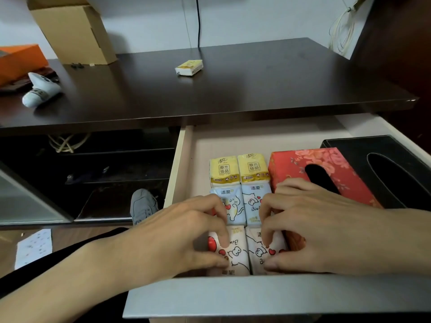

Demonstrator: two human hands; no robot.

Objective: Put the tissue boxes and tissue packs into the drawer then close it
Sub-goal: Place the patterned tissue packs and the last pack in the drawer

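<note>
Dark wooden desk (233, 89), pale drawer (233, 297) pulled open beneath it. Left hand (177, 236) pressed down on the near-left white tissue pack (235, 259), forefinger and thumb narrowly pinched against its printed wrapper. Right hand (326, 229) set the same way on the near-right white tissue pack (258, 255), fingertips and thumb closed tight on the wrapper. Both packs lay side by side, touching, hard against the drawer's front wall. Just behind them, two pale blue tissue packs (249, 201) in a second row, partly covered by the fingers; behind those, two yellow tissue packs (240, 170) in a third row. Immediately right of the packs, a red flowered tissue box (293, 164), its dark slot facing up, the right hand resting over its near corner. Beside that, at the drawer's right end, a black tissue box (396, 164). Up on the desk, well apart from the drawer, one more yellow tissue pack (189, 67) lay alone. Farther left: a cardboard box (74, 31), an orange box (21, 59) and a white bundle (40, 89), too blurred to identify.
</note>
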